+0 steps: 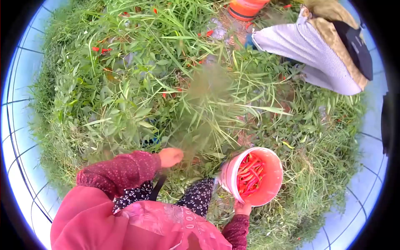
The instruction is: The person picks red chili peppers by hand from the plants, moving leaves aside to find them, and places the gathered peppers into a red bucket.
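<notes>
My right hand (242, 207) grips the near rim of a pink-red bucket (228, 175), which stands tilted beside my leg. Inside the bucket lies a heap of red chili peppers (251, 174). My left hand (171, 157) hovers over the green plants (137, 112) in front of me, its fingers curled in. Whether anything is held in those fingers is hidden. Some red peppers (101, 49) show among the leaves farther off, and a few more red spots hang near the middle.
At the upper right, a person in a pale patterned garment (316, 50) bends over the plants. Near that person stands an orange-red bucket (245, 9) with a dark band. Tall grass (179, 37) grows through the pepper plants, and blurry smudges cover part of the middle view.
</notes>
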`<move>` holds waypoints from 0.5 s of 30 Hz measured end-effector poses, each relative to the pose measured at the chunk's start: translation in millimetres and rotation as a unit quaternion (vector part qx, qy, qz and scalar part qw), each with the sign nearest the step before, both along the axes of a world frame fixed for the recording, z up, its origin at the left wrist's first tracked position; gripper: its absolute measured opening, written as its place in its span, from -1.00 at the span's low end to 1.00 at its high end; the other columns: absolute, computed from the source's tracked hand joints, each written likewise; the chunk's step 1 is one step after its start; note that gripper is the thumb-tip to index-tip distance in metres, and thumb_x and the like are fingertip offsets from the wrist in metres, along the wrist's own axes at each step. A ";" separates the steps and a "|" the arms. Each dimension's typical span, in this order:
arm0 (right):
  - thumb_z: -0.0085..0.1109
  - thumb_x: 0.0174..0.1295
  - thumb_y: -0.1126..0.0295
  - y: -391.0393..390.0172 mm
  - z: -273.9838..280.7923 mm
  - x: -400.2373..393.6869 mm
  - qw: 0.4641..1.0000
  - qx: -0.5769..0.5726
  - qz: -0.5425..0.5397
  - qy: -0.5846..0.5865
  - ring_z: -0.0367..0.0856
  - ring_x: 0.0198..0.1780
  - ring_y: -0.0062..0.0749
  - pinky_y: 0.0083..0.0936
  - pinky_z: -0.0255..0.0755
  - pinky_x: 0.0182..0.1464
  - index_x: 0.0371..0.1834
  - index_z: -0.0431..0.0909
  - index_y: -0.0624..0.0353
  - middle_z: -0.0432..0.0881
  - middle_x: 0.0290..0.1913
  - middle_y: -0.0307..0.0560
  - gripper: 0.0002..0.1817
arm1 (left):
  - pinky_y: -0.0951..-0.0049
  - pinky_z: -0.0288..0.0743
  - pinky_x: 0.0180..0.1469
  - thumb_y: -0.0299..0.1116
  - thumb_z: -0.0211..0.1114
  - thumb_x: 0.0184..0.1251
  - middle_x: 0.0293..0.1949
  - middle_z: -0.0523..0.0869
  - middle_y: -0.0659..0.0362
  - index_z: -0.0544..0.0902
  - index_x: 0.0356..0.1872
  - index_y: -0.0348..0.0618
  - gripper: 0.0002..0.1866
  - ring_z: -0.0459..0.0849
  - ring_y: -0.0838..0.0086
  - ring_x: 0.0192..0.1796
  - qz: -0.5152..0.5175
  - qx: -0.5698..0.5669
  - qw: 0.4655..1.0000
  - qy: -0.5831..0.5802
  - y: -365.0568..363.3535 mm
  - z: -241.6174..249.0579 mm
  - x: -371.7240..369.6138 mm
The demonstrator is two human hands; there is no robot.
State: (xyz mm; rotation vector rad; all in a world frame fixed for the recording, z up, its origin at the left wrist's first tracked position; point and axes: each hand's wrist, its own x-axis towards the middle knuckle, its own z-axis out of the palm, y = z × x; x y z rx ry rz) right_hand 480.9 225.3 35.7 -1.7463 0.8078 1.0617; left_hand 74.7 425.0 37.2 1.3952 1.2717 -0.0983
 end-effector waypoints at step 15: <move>0.03 0.02 0.56 163.8 155.0 -225.5 0.887 0.187 0.421 0.023 0.55 -0.23 -0.45 -0.51 0.50 -0.34 0.01 0.36 0.13 0.53 -0.19 -0.19 -0.59 | 0.35 0.37 0.15 -0.48 0.26 0.04 0.10 0.45 0.00 0.12 0.25 -0.27 -0.28 0.45 0.36 0.13 0.432 -0.046 0.878 -0.203 31.0 99.2 -112.7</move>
